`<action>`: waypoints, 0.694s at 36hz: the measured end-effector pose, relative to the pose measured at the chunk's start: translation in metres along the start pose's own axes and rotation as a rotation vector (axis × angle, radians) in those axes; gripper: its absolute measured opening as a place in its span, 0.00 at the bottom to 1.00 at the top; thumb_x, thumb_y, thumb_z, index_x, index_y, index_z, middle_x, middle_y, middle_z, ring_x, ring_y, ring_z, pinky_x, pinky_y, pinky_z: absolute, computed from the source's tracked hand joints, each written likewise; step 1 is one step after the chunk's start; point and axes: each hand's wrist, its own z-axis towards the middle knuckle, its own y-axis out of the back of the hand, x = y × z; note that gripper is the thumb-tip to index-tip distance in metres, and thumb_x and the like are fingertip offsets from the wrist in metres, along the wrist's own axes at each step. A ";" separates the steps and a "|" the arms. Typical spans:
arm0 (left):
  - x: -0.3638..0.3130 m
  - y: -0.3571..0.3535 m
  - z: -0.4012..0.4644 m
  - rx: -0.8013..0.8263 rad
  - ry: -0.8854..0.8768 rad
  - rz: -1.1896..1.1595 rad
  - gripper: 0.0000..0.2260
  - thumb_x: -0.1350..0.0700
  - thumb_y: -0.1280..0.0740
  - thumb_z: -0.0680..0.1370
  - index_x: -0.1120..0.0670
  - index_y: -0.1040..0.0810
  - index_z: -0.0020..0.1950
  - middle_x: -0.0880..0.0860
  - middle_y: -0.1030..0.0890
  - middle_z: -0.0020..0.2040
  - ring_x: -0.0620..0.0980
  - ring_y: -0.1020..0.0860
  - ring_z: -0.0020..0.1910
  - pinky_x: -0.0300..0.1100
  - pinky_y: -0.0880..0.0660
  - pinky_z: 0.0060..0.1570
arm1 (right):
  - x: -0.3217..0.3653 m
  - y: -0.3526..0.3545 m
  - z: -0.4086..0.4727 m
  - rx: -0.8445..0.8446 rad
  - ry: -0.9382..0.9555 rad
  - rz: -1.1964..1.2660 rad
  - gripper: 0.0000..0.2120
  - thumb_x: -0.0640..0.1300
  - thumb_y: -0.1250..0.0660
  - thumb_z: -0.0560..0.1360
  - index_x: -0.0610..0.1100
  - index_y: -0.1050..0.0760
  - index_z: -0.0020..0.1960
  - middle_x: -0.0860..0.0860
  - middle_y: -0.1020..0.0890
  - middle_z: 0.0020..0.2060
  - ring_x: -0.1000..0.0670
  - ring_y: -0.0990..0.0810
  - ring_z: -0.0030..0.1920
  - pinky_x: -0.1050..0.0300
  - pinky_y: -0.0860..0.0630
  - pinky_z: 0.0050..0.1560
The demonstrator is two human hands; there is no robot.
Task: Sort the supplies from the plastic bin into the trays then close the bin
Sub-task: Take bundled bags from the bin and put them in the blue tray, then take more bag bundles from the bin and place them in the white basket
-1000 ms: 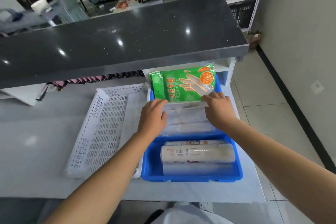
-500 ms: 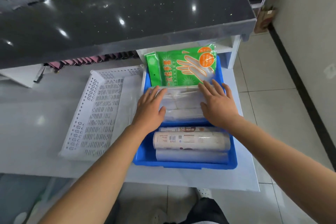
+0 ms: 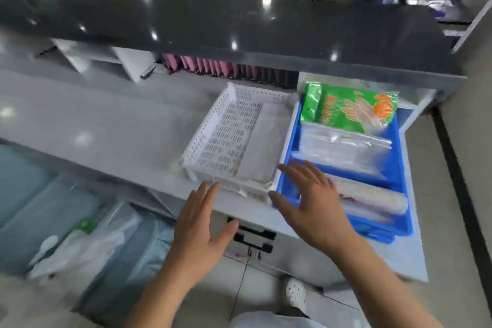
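A blue tray (image 3: 288, 130) stands at the right end of the white counter. It holds a green glove packet (image 3: 343, 109) at its far end, clear plastic bags (image 3: 343, 148) in the middle and film rolls (image 3: 372, 194) at the near end. A white perforated tray (image 3: 226, 136) stands left of it with a clear packet (image 3: 266, 146) along its right side. My right hand (image 3: 308, 202) hovers open over the blue tray's near left corner. My left hand (image 3: 199, 226) is open in front of the counter edge, empty. A clear plastic bin (image 3: 87, 231) with bags sits low on the left.
A dark raised countertop (image 3: 239, 32) overhangs the back of the white counter (image 3: 93, 125). Pink folders (image 3: 213, 64) stand under it. A drawer handle (image 3: 253, 237) is below the counter edge. Tiled floor and my white shoe (image 3: 295, 291) are lower right.
Both hands have come off the clear bags in the blue tray and drawn back toward me, open. The view has swung left, bringing the low plastic bin into sight.
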 end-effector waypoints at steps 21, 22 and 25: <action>0.254 0.112 -0.244 -0.366 0.762 -0.226 0.35 0.44 0.31 0.77 0.45 0.43 0.79 0.50 0.43 0.80 0.49 0.45 0.79 0.48 0.44 0.76 | 0.238 -0.241 -0.073 0.670 0.333 -0.151 0.27 0.60 0.36 0.77 0.59 0.35 0.74 0.55 0.36 0.76 0.52 0.42 0.77 0.50 0.44 0.76; 0.262 0.113 -0.244 -0.367 0.780 -0.232 0.34 0.44 0.31 0.77 0.44 0.43 0.79 0.49 0.43 0.80 0.48 0.46 0.78 0.47 0.45 0.76 | 0.242 -0.252 -0.067 0.694 0.335 -0.176 0.27 0.60 0.36 0.77 0.59 0.36 0.74 0.55 0.36 0.76 0.52 0.42 0.77 0.51 0.45 0.76; 0.287 0.119 -0.242 -0.352 0.843 -0.262 0.33 0.42 0.33 0.77 0.42 0.43 0.78 0.48 0.45 0.80 0.47 0.47 0.78 0.45 0.47 0.75 | 0.256 -0.289 -0.047 0.788 0.345 -0.259 0.28 0.62 0.38 0.77 0.59 0.38 0.75 0.55 0.38 0.77 0.50 0.43 0.77 0.50 0.45 0.76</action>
